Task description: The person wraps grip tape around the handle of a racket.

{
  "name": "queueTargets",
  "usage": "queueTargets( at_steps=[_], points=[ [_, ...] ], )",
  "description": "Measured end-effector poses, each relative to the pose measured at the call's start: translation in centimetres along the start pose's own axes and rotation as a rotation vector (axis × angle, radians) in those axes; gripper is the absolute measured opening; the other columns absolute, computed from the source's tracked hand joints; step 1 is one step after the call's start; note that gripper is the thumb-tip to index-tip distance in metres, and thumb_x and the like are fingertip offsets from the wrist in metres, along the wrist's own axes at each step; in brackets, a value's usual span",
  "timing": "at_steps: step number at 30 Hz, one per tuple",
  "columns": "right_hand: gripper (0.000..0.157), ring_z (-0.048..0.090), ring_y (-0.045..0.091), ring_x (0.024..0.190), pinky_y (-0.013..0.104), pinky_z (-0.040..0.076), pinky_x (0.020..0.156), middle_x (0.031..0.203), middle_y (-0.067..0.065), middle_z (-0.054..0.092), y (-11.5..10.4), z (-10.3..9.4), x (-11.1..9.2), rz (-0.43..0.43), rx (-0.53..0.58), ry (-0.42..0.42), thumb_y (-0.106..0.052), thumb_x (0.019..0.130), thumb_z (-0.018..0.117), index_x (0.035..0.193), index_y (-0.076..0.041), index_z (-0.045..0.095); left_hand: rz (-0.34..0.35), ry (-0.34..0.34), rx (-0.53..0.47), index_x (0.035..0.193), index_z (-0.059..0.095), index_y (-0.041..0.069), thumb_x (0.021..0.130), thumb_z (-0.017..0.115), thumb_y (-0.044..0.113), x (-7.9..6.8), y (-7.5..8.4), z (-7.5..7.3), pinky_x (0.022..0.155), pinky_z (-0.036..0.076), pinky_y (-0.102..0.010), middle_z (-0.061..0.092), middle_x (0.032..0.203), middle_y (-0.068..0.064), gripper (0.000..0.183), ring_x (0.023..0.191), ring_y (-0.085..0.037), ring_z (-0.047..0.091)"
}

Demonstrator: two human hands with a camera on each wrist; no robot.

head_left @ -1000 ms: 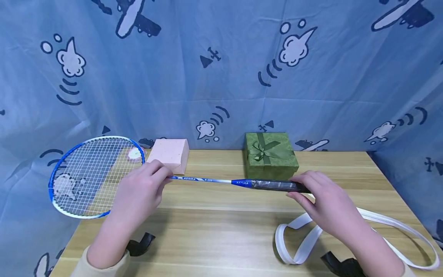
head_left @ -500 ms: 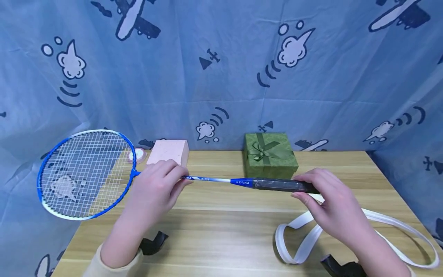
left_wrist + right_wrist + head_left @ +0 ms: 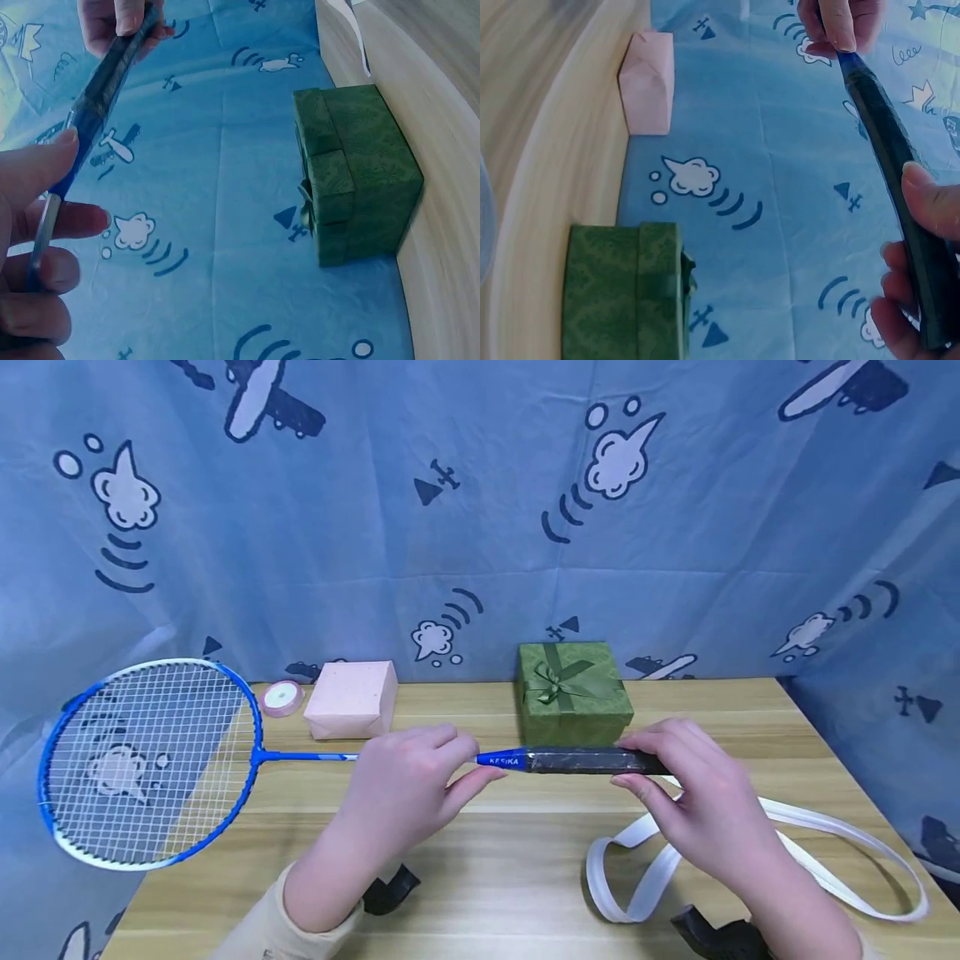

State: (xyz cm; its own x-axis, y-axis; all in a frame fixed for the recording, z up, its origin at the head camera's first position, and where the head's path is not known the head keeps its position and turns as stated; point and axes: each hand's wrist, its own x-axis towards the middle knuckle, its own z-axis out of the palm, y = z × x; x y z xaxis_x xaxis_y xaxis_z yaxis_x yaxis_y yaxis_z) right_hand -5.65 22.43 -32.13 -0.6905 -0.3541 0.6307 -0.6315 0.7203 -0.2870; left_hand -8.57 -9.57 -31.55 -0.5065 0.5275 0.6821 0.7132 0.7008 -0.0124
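Observation:
A blue and white badminton racket [image 3: 307, 757] is held level above the table, its strung head out to the left. My left hand [image 3: 412, 781] pinches the shaft just before the blue cone of the handle; in the left wrist view the thumb [image 3: 45, 169] lies along it with the fingers beneath. At the other end my right hand [image 3: 693, 785] grips the black wrapped handle [image 3: 577, 760] near its butt. The right wrist view shows the right thumb [image 3: 930, 199] on top of the handle and the fingers curled under. The left hand hides part of the shaft.
On the wooden table [image 3: 525, 877] a green gift box [image 3: 573, 693] with a bow and a pink box [image 3: 352, 697] stand at the back. A ribbon roll [image 3: 282, 697] lies left of them. Loose white strap [image 3: 622, 885] loops under the right hand. A blue printed curtain [image 3: 480, 527] hangs behind.
My left hand has slid right along the shaft from near the racket's head to beside the handle. The racket's head has shifted left in view. The right hand keeps its grip.

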Motion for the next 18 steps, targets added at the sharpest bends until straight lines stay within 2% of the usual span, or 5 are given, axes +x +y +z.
queueTargets(
  at_steps=[3, 6, 10, 14, 18],
  points=[
    [0.023, 0.061, 0.006, 0.099, 0.016, 0.046, 0.083, 0.109, -0.004, 0.070, 0.9, 0.0, -0.2, -0.023, 0.058, 0.025, -0.024, 0.097, 0.074, 0.116, -0.010, 0.071, 0.030, 0.072, 0.044, 0.065, 0.051, 0.021, 0.089, 0.076, 0.052, -0.3, -0.2, 0.9, 0.042, 0.014, -0.020, 0.036, 0.058, 0.011, 0.047, 0.044, -0.005, 0.031],
    [0.035, 0.061, -0.001, 0.099, 0.010, 0.044, 0.088, 0.111, -0.003, 0.071, 2.6, 0.0, -0.5, 0.057, 0.156, 0.049, 0.007, 0.090, 0.072, 0.122, -0.007, 0.070, 0.016, 0.061, 0.070, 0.063, 0.049, 0.021, 0.091, 0.074, 0.051, -1.0, -0.6, 1.0, 0.043, 0.012, -0.021, 0.034, 0.058, 0.011, 0.048, 0.043, -0.005, 0.028],
    [0.026, 0.061, -0.008, 0.095, 0.006, 0.043, 0.084, 0.108, 0.005, 0.073, 6.7, -0.1, -1.7, 0.278, 0.152, 0.053, 0.001, 0.102, 0.059, 0.126, -0.002, 0.068, 0.014, 0.066, 0.072, 0.063, 0.048, 0.022, 0.092, 0.073, 0.049, -1.4, -0.9, 1.0, 0.043, 0.011, -0.021, 0.034, 0.057, 0.011, 0.047, 0.043, -0.005, 0.028],
    [0.022, 0.065, 0.008, 0.089, 0.018, 0.049, 0.072, 0.101, 0.012, 0.073, 11.1, 0.6, -3.9, 0.483, -0.010, -0.180, -0.015, 0.103, 0.064, 0.119, -0.001, 0.068, 0.035, 0.060, 0.046, 0.063, 0.048, 0.022, 0.091, 0.074, 0.051, -1.4, -1.1, 1.2, 0.042, 0.012, -0.022, 0.034, 0.058, 0.011, 0.048, 0.043, -0.005, 0.027],
    [0.020, 0.061, 0.021, 0.080, 0.032, 0.048, 0.065, 0.090, 0.008, 0.068, 13.8, 2.0, -6.0, 0.534, -0.100, -0.421, -0.015, 0.095, 0.073, 0.107, 0.001, 0.069, 0.059, 0.063, 0.034, 0.062, 0.044, 0.021, 0.090, 0.076, 0.051, -1.4, -1.2, 1.5, 0.041, 0.013, -0.022, 0.033, 0.057, 0.011, 0.051, 0.043, -0.005, 0.024]
  ],
)
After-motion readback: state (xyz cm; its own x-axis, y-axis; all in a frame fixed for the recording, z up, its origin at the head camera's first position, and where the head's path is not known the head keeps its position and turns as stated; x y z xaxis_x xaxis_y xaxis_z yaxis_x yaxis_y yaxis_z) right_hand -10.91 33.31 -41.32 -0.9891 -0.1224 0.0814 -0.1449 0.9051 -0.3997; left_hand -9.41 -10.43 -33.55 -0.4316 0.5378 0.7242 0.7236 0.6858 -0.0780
